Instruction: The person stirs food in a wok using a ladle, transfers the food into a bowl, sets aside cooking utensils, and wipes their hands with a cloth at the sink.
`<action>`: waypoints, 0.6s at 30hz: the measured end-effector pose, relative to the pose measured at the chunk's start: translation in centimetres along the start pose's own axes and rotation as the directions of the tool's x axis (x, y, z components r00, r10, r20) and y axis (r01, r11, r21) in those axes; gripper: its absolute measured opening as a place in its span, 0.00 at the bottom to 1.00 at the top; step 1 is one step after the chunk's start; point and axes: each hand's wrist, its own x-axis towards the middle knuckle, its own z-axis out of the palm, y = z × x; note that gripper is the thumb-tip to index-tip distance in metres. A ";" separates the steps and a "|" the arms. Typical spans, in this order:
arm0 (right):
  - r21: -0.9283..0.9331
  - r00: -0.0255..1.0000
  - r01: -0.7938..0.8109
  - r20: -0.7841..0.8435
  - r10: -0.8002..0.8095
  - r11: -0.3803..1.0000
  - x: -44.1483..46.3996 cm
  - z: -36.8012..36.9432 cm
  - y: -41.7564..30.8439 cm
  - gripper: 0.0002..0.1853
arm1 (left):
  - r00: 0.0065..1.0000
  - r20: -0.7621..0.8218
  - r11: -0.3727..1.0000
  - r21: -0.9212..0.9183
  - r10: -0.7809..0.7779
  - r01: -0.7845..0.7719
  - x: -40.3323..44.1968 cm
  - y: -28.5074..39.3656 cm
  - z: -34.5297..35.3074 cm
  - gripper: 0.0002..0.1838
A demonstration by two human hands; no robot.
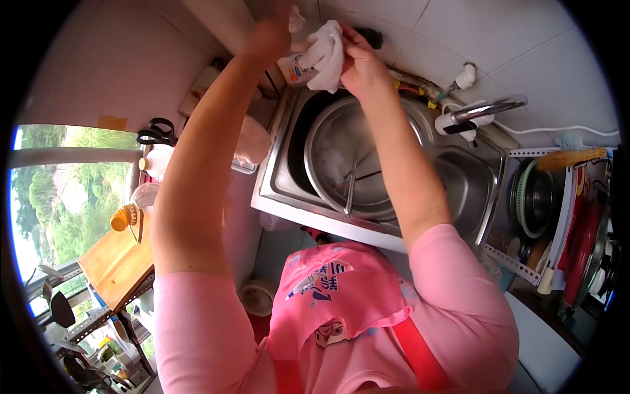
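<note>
A crumpled white cloth point(326, 56) hangs from my right hand point(361, 62), whose fingers are closed on its right side above the sink's back edge. My left hand point(272, 36) is raised just left of the cloth, smeared by motion, and its fingers cannot be made out. A small white piece point(296, 20) shows beside it. Behind and below the cloth stands a white package with coloured print point(293, 71). Under my right forearm, a large round metal basin point(331, 154) sits in the steel sink point(282, 174), with a metal utensil point(351, 190) in it.
The faucet point(489, 108) reaches over the sink's right side. Bowls point(535, 197) stand in a rack at the far right. To the left are black-handled scissors point(156, 131), an orange-capped bottle point(123, 218), a wooden board point(115, 266) and a window point(72, 177).
</note>
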 end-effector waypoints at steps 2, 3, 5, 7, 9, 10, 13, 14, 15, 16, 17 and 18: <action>-0.068 0.999 0.000 -0.053 -0.004 0.998 -2.9 -1.4 -2.0 0.17 | 0.987 -0.161 0.998 -0.057 -0.024 0.015 -4.3 3.3 0.6 0.27; -0.090 0.996 0.003 -0.085 -0.010 0.996 -4.4 -2.5 -2.8 0.17 | 0.943 -0.327 0.994 -0.107 -0.056 0.022 -7.1 5.9 0.5 0.24; -0.164 0.993 -0.032 -0.117 0.012 0.986 -8.2 -4.8 -4.5 0.17 | 0.972 -0.101 0.949 -0.258 -0.212 0.180 -15.2 8.3 6.3 0.20; -0.191 0.990 -0.050 -0.140 0.023 0.980 -12.0 -7.1 -5.7 0.16 | 0.750 0.476 0.819 -0.099 -0.460 0.565 -24.1 10.4 12.8 0.35; -0.220 0.943 -0.092 -0.334 0.014 0.971 -15.4 -10.6 -6.1 0.16 | 0.740 0.502 0.824 -0.088 -0.448 0.559 -30.2 11.9 18.1 0.39; -0.222 0.939 -0.093 -0.345 0.011 0.971 -16.8 -12.0 -6.0 0.16 | 0.746 0.507 0.834 -0.091 -0.432 0.544 -31.8 12.5 19.6 0.39; -0.227 0.912 -0.150 -0.408 0.046 0.962 -19.3 -15.9 -4.9 0.15 | 0.616 0.650 0.810 -0.002 -0.445 0.587 -31.7 12.2 22.0 0.37; -0.275 0.903 -0.184 -0.427 0.052 0.944 -19.6 -17.2 -4.2 0.15 | 0.676 0.581 0.822 -0.023 -0.452 0.569 -32.4 11.5 23.0 0.36; -0.321 0.893 -0.219 -0.446 0.057 0.921 -19.6 -18.6 -3.4 0.15 | 0.677 0.580 0.821 -0.025 -0.453 0.571 -32.2 11.2 22.6 0.36; -0.457 0.899 -0.203 -0.437 -0.020 0.866 -19.6 -20.0 -2.4 0.16 | 0.559 0.710 0.729 -0.093 -0.429 0.678 -31.2 11.3 21.2 0.37; -0.515 0.864 -0.305 -0.503 0.005 0.801 -19.3 -20.1 -1.8 0.17 | 0.434 0.821 0.616 -0.133 -0.370 0.777 -29.3 11.7 18.4 0.38; -0.513 0.864 -0.305 -0.504 0.006 0.802 -19.4 -20.4 -1.8 0.17 | 0.433 0.821 0.617 -0.130 -0.372 0.776 -29.2 11.8 18.5 0.38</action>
